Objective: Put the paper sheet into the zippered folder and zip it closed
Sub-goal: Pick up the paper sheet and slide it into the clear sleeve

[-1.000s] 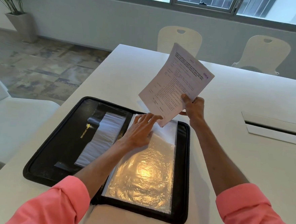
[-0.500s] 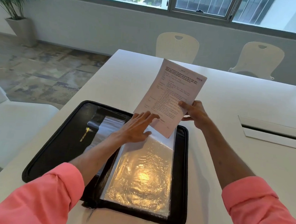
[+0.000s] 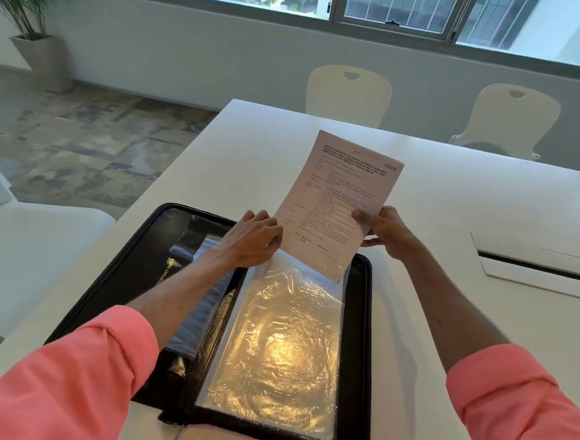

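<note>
A black zippered folder (image 3: 360, 327) lies open flat on the white table, its right half covered by a shiny clear plastic sleeve (image 3: 283, 350). My right hand (image 3: 382, 231) pinches the right edge of a printed paper sheet (image 3: 341, 202), held tilted above the folder's far edge. The sheet's lower corner sits inside the top opening of the sleeve. My left hand (image 3: 254, 239) rests at the sleeve's top left corner, fingers curled on the plastic beside the sheet.
The white table (image 3: 455, 197) has a cable slot cover (image 3: 539, 264) at the right. Two cream chairs (image 3: 349, 93) stand at the far side, a white chair (image 3: 22, 252) at the left. A potted plant (image 3: 31, 23) is on the floor at far left.
The sheet has come down and toward me, its lower corner now entering the sleeve's top. My left hand shifted to the sleeve's top edge and curled onto it.
</note>
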Demonstrator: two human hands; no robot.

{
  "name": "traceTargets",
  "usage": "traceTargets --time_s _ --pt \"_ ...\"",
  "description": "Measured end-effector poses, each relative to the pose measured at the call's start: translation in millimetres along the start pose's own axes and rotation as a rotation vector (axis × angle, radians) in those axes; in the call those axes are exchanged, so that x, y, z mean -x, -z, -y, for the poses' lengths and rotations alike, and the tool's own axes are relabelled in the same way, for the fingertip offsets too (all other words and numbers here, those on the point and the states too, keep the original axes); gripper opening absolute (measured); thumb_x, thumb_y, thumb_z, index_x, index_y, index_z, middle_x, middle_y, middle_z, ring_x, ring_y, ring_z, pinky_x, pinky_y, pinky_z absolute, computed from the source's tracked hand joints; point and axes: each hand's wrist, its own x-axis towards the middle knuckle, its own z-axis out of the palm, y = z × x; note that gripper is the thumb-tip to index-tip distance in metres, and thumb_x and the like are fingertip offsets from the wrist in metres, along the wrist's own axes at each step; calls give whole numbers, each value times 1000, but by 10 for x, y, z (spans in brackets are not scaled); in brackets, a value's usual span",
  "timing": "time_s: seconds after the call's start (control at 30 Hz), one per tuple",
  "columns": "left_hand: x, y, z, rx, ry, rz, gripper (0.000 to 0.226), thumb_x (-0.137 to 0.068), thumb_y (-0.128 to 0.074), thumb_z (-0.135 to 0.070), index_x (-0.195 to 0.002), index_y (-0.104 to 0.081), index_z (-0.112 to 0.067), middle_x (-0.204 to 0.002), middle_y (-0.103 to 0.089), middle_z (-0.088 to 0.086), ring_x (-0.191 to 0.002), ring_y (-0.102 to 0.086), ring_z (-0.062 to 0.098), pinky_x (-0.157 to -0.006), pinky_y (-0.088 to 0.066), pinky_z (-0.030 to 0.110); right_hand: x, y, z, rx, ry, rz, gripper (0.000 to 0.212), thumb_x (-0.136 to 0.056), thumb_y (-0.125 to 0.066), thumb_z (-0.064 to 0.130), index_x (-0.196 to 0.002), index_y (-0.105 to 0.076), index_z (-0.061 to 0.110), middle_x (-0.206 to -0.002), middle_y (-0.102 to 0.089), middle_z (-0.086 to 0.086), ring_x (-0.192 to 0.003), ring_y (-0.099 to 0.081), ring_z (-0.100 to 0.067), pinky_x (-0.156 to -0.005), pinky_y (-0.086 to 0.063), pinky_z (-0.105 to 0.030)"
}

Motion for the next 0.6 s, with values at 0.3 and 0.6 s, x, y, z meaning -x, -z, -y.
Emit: traceTargets --time_s 0.3,0.6 --pt "48 66 283 -105 -58 3 27 -109 -45 -37 -119 -66 -23 -127 -63 3 -108 -61 20 -97 -47 40 -96 33 -56 31 32 71 37 -103 -76 28 -135 -70 10 -115 -83 -10 -103 -82 -28 -73 -68 -39" --pt "108 78 335 -95 -102 -14 51 -102 -24 -46 -125 -64 -24 -134 -63 2 -112 -62 21 -97 -51 39 -97 29 -126 -11 -4 67 36 -104 -74 31 -136 -69 14 -116 -83 -11 -105 -82 -28 -76 -68 -42"
